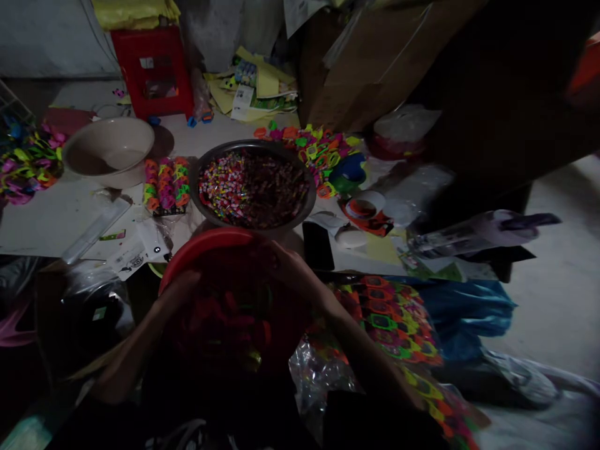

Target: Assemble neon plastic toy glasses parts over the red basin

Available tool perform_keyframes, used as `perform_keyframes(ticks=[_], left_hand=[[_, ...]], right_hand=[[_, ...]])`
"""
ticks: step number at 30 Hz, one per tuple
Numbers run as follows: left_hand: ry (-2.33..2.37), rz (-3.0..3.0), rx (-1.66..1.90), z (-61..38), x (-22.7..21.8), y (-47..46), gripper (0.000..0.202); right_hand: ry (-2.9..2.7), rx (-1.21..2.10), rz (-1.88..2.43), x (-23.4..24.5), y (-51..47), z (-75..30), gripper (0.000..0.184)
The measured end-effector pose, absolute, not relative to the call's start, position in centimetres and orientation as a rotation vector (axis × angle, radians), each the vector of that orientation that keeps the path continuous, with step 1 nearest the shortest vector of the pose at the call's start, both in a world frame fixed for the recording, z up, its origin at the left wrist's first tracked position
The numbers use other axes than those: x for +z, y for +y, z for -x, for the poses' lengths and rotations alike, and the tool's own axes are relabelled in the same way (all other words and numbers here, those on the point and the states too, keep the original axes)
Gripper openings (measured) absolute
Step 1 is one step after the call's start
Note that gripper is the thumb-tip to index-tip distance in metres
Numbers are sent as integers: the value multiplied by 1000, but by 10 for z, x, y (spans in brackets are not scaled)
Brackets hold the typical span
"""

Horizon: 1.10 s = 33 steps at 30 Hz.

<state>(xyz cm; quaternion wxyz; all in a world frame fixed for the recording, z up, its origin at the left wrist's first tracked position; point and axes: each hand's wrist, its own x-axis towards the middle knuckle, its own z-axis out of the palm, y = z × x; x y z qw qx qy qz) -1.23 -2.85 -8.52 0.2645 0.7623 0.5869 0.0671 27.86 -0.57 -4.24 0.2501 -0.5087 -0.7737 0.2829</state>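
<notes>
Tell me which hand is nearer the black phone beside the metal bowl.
Right. The right hand is at the rim of the red basin, just beside the black phone; the left hand is at the opposite rim, farther off.

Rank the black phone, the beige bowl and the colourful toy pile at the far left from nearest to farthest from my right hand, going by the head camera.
1. Black phone: on the floor just right of the right hand.
2. Beige bowl: well off to the left and farther back.
3. Colourful toy pile: beyond the bowl, at the left edge.
</notes>
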Motion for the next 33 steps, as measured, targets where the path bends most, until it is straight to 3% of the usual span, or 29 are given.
perform_keyframes(ticks=[5, 10, 17, 22, 26, 33], left_hand=[[1517, -2039, 388, 2, -53, -30, 24], [1354, -2067, 741, -12, -21, -42, 19], [1324, -2097, 884, -17, -16, -48, 18], [1348, -1597, 1062, -27, -14, -52, 46], [1206, -1095, 1183, -34, -7, -48, 35], [1023, -220, 1282, -36, -3, -37, 20]], right_hand=[[-2078, 857, 1284, -30, -16, -268, 24], [-2070, 816, 1199, -14, -28, -252, 22], [-2068, 675, 1046, -4, -38, -242, 24], [-2037, 732, 1052, -5, -38, -239, 27], [-2073, 732, 1033, -9, -39, -236, 33], [-2104, 773, 1112, -23, -43, -222, 29]])
